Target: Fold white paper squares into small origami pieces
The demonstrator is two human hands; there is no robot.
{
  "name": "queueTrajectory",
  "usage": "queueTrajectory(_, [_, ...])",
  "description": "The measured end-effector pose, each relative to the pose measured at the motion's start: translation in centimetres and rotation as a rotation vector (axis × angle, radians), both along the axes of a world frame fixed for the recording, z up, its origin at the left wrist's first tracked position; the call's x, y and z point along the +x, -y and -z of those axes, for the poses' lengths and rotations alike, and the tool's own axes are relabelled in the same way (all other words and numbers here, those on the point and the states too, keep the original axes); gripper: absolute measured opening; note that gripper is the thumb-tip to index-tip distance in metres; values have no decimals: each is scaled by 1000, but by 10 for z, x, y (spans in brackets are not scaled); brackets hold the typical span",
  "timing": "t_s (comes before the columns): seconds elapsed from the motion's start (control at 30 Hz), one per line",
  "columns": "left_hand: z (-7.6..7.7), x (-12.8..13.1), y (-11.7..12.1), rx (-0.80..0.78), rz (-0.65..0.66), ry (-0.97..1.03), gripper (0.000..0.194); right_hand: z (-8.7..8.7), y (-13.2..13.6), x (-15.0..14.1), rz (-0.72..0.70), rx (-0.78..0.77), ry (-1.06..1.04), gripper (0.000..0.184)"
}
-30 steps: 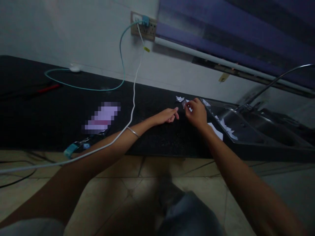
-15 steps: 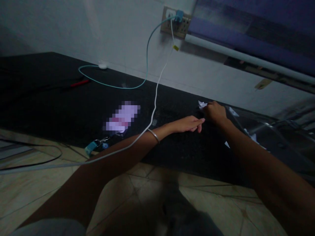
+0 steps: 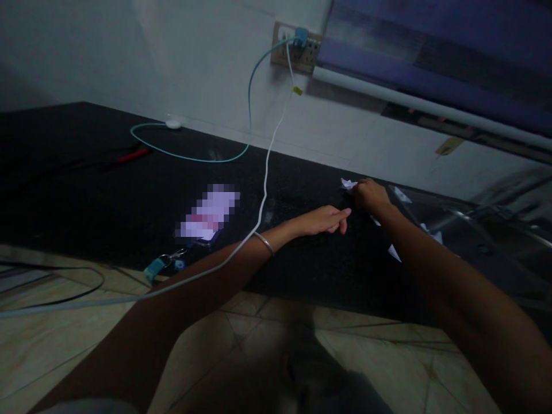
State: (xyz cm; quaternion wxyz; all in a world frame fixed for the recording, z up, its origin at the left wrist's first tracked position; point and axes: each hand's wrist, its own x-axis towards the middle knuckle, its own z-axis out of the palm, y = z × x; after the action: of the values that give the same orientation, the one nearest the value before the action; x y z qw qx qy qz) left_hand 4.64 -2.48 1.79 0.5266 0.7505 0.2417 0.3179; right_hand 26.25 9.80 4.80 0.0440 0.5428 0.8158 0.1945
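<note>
My right hand (image 3: 371,195) is over the back of the black counter, fingers closed and bent downward. Its fingertips meet the edge of a small folded white paper piece (image 3: 347,184); what they pinch is hidden behind the hand. Just left of it and nearer to me, my left hand (image 3: 326,220) rests low over the counter. Its fingers are curled in, the thumb lies along them, and nothing shows between them. More white folded paper (image 3: 402,194) lies to the right of my right hand, and a white paper corner (image 3: 395,253) shows beside my right forearm.
A metal sink (image 3: 478,244) is set in at the right, with paper pieces along its rim. A white cable (image 3: 266,178) runs from the wall socket (image 3: 297,49) across my left forearm. A blurred-out phone (image 3: 210,213) and a teal strap (image 3: 154,268) lie left on the counter (image 3: 77,201).
The view has swung left, so the scene sits farther right. My right hand has closed in on the small folded paper at the back, hiding its fingertips. My left hand stays curled.
</note>
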Motion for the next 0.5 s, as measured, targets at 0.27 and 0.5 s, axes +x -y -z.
queueTrajectory(0.27, [1,0,-1,-12,0,-21,61,-4,-2,-9,-1,-35,38,29])
queueTrajectory(0.5, [3,-1,-3,21,17,-1,63,-39,5,-4,-110,6,-44,22])
